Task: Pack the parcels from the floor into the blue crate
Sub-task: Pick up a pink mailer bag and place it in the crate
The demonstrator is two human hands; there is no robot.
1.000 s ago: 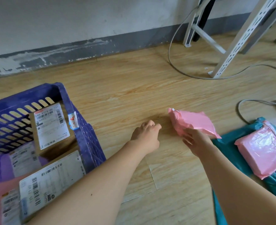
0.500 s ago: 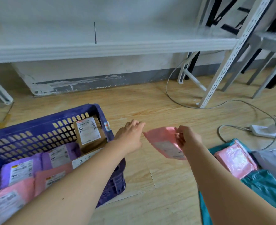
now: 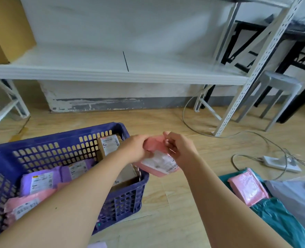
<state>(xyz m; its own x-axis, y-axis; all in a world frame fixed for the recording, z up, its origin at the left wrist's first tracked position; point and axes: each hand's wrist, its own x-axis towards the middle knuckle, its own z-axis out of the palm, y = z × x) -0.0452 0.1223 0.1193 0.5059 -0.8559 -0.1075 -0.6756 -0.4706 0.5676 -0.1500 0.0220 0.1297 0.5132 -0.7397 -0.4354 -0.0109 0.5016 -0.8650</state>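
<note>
A small pink parcel [image 3: 158, 163] with a white label hangs in the air just right of the blue crate's near right corner. My left hand [image 3: 134, 151] grips its left edge and my right hand [image 3: 179, 149] grips its right edge. The blue crate [image 3: 40, 145] stands on the floor at the left and holds several parcels: brown boxes [image 3: 110, 145], purple bags [image 3: 40, 181] and a pink bag [image 3: 22, 206]. On the floor at the right lie another pink parcel [image 3: 248, 188], a teal bag [image 3: 282, 217] and a grey bag [image 3: 298, 196].
A white metal shelf [image 3: 112, 74] stands behind the crate, its slotted leg [image 3: 237, 106] at the right. A grey stool [image 3: 277, 93] and black frame sit beyond. A white power strip [image 3: 280, 163] and cables lie on the wooden floor [image 3: 166, 212].
My right hand lifted the pink parcel off the floor and brought it left toward the crate. My left hand came up and took hold of its other edge. The view tilted up.
</note>
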